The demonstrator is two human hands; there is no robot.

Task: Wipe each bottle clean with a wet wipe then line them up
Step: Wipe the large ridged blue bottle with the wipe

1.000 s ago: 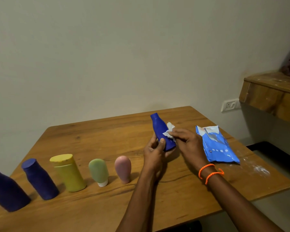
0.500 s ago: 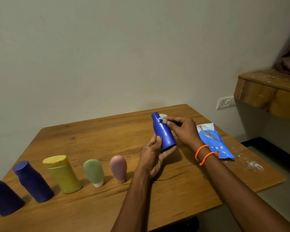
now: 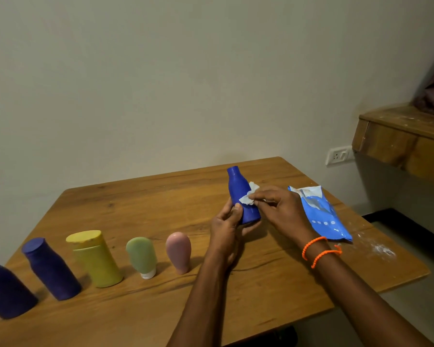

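My left hand (image 3: 227,227) grips the base of a bright blue bottle (image 3: 239,190), held upright above the wooden table (image 3: 161,204). My right hand (image 3: 282,211) pinches a white wet wipe (image 3: 248,197) against the bottle's right side, about mid-height. A row of bottles stands along the table's front left: a large dark blue bottle (image 3: 4,290) cut by the frame edge, a dark blue bottle (image 3: 50,267), a yellow bottle (image 3: 95,257), a green tube (image 3: 142,256) on its white cap, and a pink tube (image 3: 179,251).
A blue wet-wipe packet (image 3: 321,216) lies open on the table just right of my right hand. White powder marks (image 3: 383,250) speckle the table's right corner. A wooden shelf (image 3: 406,139) juts out at the right, with a wall socket (image 3: 338,155) beside it.
My right hand slid the wipe down from the bottle's neck to its middle. The view shifted slightly, and the left hand kept its grip on the base.
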